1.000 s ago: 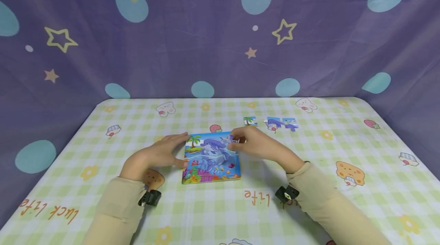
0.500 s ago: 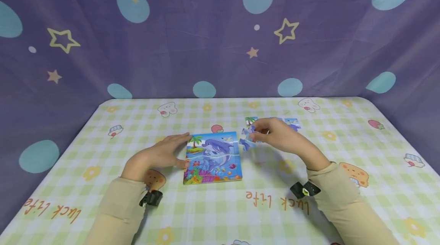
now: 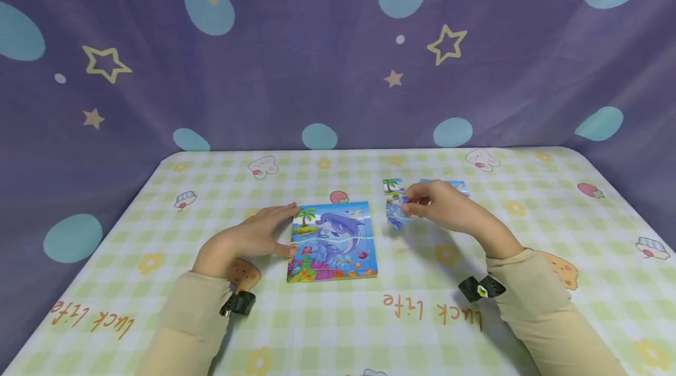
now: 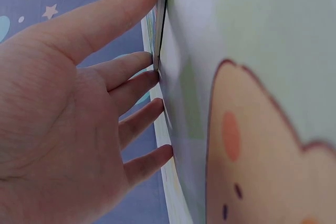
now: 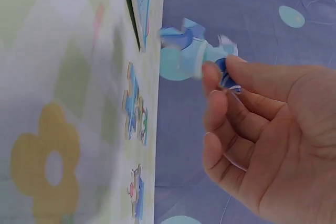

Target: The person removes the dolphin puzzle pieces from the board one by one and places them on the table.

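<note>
A dolphin picture puzzle board (image 3: 333, 241) lies flat on the checked tablecloth (image 3: 338, 329). My left hand (image 3: 274, 230) rests beside it, its straight fingers (image 4: 142, 59) touching the board's left edge (image 4: 161, 19). To the right of the board my right hand (image 3: 411, 205) hovers just above the cloth. Its thumb and fingers pinch a blue puzzle piece (image 3: 396, 213), which the right wrist view shows held in the air (image 5: 195, 51). A loose palm-tree piece (image 3: 391, 185) lies just behind it.
Another loose blue piece (image 3: 455, 186) lies behind my right hand, partly hidden. In the right wrist view two loose pieces (image 5: 134, 103) (image 5: 135, 192) lie flat on the cloth. A purple curtain (image 3: 338, 53) hangs behind the table's far edge.
My right hand has lifted a blue piece from the board's upper right corner and carried it to the right, toward the loose pieces. My left hand has stayed at the board's left edge.
</note>
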Motion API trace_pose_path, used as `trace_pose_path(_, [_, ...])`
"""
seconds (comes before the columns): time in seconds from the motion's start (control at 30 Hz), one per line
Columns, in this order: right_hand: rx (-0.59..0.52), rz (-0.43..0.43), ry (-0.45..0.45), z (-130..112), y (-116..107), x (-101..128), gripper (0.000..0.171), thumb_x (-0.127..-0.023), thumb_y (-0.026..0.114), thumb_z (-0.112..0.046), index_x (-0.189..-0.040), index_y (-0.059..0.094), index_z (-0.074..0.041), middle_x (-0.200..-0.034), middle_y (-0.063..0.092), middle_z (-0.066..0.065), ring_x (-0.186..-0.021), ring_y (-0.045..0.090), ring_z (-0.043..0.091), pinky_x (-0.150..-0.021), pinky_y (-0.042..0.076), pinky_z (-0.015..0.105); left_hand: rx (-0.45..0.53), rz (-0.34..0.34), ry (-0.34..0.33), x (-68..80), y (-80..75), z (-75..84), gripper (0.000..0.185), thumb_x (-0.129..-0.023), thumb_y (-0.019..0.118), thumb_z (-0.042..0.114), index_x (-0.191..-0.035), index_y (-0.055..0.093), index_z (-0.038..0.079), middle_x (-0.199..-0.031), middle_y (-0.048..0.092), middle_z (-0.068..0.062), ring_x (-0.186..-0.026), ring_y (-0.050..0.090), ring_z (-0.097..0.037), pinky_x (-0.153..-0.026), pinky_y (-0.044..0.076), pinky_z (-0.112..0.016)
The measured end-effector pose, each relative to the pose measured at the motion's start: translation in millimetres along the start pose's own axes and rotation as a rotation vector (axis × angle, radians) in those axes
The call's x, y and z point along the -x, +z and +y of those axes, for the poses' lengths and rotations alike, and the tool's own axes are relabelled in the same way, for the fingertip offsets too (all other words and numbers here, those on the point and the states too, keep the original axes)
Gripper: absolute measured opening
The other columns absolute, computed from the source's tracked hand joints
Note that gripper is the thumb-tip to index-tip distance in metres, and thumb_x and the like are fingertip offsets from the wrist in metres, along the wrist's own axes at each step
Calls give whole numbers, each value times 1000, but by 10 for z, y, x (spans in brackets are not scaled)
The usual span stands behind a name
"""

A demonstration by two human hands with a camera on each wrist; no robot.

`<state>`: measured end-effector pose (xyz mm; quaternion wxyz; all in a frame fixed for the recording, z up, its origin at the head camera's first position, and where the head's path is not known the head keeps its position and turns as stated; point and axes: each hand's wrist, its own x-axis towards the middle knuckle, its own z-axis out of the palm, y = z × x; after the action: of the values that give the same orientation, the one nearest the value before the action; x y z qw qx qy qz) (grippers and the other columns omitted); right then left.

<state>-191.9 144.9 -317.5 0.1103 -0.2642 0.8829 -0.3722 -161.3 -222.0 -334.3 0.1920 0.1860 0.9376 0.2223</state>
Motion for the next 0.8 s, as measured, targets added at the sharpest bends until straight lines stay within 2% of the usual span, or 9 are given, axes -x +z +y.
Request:
trace_pose_path(0.17, [7, -10, 23, 47, -2, -2, 12, -97, 64, -12, -98, 70, -2, -86, 66, 3, -77, 58, 16, -68, 48, 33, 10, -4, -16, 19, 17, -6, 90, -86, 77, 37, -156, 29, 5, -162, 21, -16, -147, 15, -43, -114, 17, -65])
trace_pose_path(0.33, [1, -4, 30, 84, -55, -7, 13, -98, 62, -11, -98, 69, 0, -85, 67, 5, -78, 61, 18, -69, 49, 33, 0, 3, -19, 14, 14, -9, 90, -87, 77, 38, -156, 29, 6, -162, 21, -15, -147, 16, -43, -114, 17, -65])
trace_pose_path(0.57, [29, 41, 55, 176, -115, -11, 12, -98, 62, -10, -97, 68, 0, -84, 70, 5, -77, 63, 21, -67, 50, 33, 0, 7, -17, 17, 15, 4, 89, -87, 77, 36, -156, 29, 5, -162, 21, -16, -147, 16, -43, -114, 17, -65])
trace_pose_path(0.8, [51, 75, 111, 274, -167, 4, 24, -98, 60, -12, -112, 65, 8, -100, 72, 18, -86, 68, 25, -76, 55, 40, -8, 9, -13, 10, 8, 16, 89, -87, 77, 36, -156, 29, 5, -162, 22, -16, -147, 16, -43, -114, 17, -64])
